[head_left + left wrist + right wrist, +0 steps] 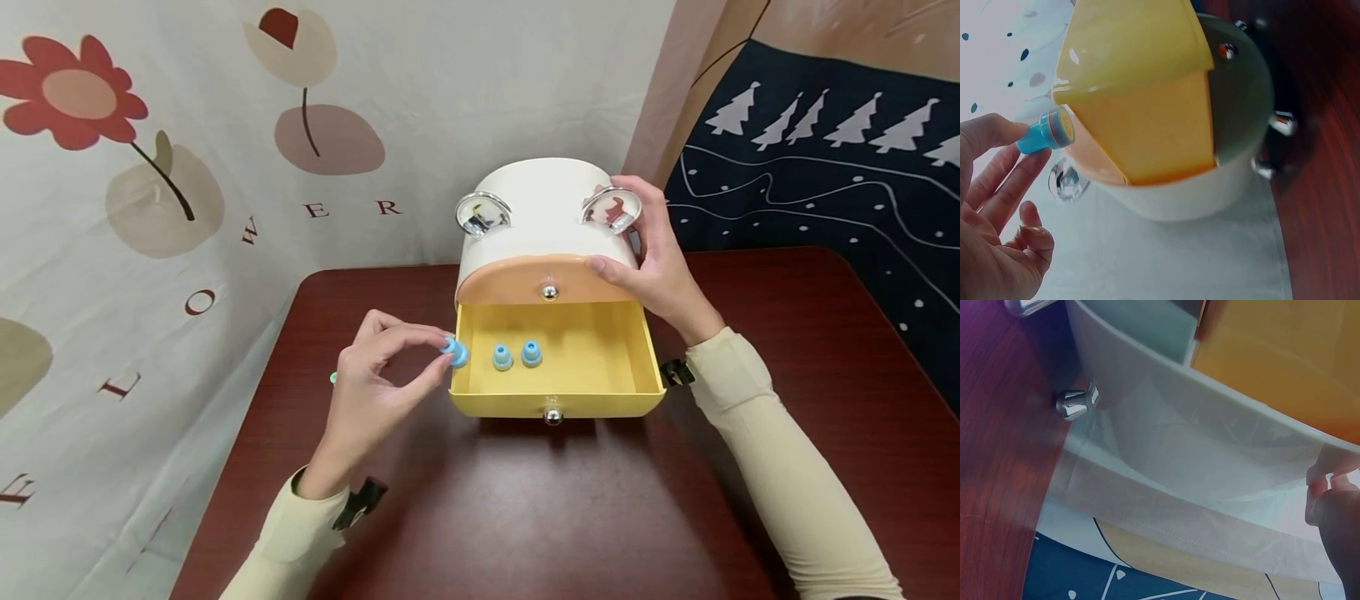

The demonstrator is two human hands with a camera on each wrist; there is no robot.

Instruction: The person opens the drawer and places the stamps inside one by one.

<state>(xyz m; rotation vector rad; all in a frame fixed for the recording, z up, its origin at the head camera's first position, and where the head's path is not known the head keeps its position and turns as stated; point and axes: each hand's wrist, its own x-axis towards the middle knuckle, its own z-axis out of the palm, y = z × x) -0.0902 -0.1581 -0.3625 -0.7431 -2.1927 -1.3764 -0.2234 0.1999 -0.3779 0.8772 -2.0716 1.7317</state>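
A small blue toy stamp [1045, 131] with a yellow round face is pinched between thumb and fingertips of my left hand [382, 375]. In the head view it overlaps the left wall of the pulled-out yellow drawer [592, 371]. Inside that drawer stand two more blue stamps, the left stamp [502, 357] and the right stamp [531, 353]. The drawer belongs to a white drawer box [547, 196] with silver ears. My right hand [663, 267] grips the box at its upper right, thumb on the orange drawer front [495, 285], other fingers partly hidden behind the ear.
The box stands at the back of a dark red-brown table [555, 500]. Silver knobs mark the orange front [549, 292] and the yellow front [552, 416]. A patterned cloth [450, 100] hangs behind the table, with a dark tree-print cloth [817, 183] at right.
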